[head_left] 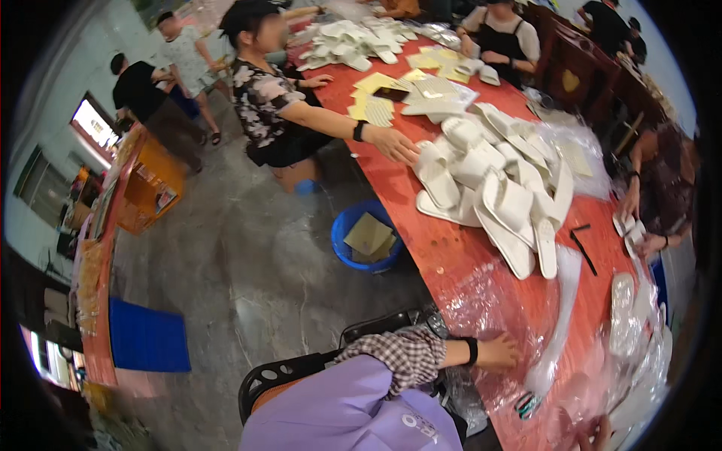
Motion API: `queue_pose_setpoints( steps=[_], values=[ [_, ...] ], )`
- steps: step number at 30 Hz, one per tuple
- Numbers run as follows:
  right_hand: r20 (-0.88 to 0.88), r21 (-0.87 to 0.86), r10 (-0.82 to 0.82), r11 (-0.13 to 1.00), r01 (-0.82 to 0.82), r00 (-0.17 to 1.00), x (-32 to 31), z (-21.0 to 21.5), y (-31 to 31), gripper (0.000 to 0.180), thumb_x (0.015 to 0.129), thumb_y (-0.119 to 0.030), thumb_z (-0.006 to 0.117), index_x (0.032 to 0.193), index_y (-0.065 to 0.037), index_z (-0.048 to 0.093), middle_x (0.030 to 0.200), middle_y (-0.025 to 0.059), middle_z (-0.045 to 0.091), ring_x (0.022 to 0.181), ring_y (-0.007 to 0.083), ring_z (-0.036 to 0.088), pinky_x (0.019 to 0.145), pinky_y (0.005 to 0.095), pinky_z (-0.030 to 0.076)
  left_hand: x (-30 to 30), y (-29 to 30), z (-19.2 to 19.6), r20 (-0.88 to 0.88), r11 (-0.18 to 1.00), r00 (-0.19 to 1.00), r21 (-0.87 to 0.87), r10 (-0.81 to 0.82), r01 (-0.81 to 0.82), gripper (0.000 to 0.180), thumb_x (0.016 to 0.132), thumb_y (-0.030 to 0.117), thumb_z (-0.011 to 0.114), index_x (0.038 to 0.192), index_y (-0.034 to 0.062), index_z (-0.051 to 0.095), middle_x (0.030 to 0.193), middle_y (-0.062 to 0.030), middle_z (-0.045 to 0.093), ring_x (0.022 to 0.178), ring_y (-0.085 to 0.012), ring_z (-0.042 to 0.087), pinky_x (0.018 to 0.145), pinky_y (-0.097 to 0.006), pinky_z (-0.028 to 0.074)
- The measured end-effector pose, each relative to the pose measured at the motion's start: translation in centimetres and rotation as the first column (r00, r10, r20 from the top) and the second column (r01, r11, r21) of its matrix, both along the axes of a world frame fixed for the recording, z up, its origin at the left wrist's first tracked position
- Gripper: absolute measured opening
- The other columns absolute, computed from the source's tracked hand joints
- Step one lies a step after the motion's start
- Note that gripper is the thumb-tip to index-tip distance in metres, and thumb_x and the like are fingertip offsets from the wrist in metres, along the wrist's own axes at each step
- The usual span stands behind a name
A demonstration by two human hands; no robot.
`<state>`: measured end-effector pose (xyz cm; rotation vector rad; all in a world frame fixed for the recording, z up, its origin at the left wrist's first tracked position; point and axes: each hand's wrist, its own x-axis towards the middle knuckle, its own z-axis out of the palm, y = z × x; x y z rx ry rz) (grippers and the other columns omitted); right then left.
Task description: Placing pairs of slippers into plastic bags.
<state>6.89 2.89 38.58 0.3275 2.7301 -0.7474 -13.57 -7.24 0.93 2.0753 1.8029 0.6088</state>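
My left hand (496, 352), a black band at its wrist, rests on clear plastic bags (481, 301) along the near edge of the red table, fingers spread and nothing visibly held. At the bottom edge of the view, part of my right hand (598, 434) shows among clear plastic; its fingers are too hidden to read. Between the hands lies a small tool with teal handles (528, 406). A narrow bundle of clear plastic (560, 316) stretches away from it. Farther up the table is a big heap of white slippers (496, 180).
Bagged white slippers (623, 316) lie at the right edge. A co-worker's hand (391, 143) touches the slipper heap; another person (654, 188) handles slippers at right. Yellow sheets (372, 94) and a second slipper pile (353, 41) lie farther off. A blue bucket (346, 252) stands beside the table.
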Motion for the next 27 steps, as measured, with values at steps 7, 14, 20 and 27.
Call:
queue_pose_setpoints(
  steps=[7, 14, 20, 27],
  values=[
    [-0.282, 0.196, 0.061, 0.981, -0.004, 0.957, -3.7, -8.5, 0.3, 0.030, 0.070, -0.007, 0.072, 0.099, -0.007, 0.064, 0.097, 0.0107, 0.060, 0.090, 0.0335, 0.057, 0.076, 0.0427, 0.049, -6.8, -6.5, 8.5, 0.909, 0.909, -0.091, -0.412, 0.406, -0.060, 0.058, 0.101, 0.032, 0.049, 0.150, 0.0101, 0.027, 0.144, -0.0094, 0.045, 0.133, -0.0207, 0.044, 0.103, -0.040, 0.045],
    [-0.346, 0.204, -0.006, 0.975, 0.082, 0.938, -4.2, -21.5, -1.6, 0.050, 0.078, -0.005, 0.065, 0.127, -0.010, 0.057, 0.139, 0.0168, 0.047, 0.127, 0.0365, 0.046, 0.106, 0.0462, 0.037, -12.6, -13.1, 5.6, 0.778, 0.786, -0.298, -0.606, 0.553, -0.124, 0.077, 0.097, 0.065, 0.035, 0.148, 0.0075, 0.033, 0.147, -0.0116, 0.042, 0.130, -0.0276, 0.048, 0.104, -0.050, 0.040],
    [-0.463, 0.039, -0.474, 0.833, 0.552, 0.749, -0.4, -30.3, -0.3, 0.052, 0.083, -0.011, 0.067, 0.133, -0.009, 0.054, 0.130, 0.0197, 0.053, 0.122, 0.0381, 0.048, 0.102, 0.0479, 0.039, -12.8, -12.4, 6.9, 0.735, 0.735, -0.069, -0.677, 0.674, -0.035, 0.072, 0.098, 0.055, 0.047, 0.148, 0.0068, 0.031, 0.146, -0.0118, 0.042, 0.129, -0.0254, 0.048, 0.101, -0.046, 0.044],
    [-0.494, 0.048, -0.554, 0.752, 0.657, 0.670, -3.8, -30.9, 1.5, 0.038, 0.084, -0.009, 0.064, 0.122, -0.007, 0.062, 0.103, 0.0151, 0.063, 0.089, 0.0314, 0.060, 0.077, 0.0400, 0.048, -11.1, -11.6, 11.5, 0.818, 0.867, 0.402, -0.488, 0.412, 0.104, 0.100, 0.079, 0.009, 0.074, 0.155, 0.0062, 0.009, 0.155, -0.0188, 0.025, 0.141, -0.0274, 0.030, 0.114, -0.037, 0.028]
  ],
)
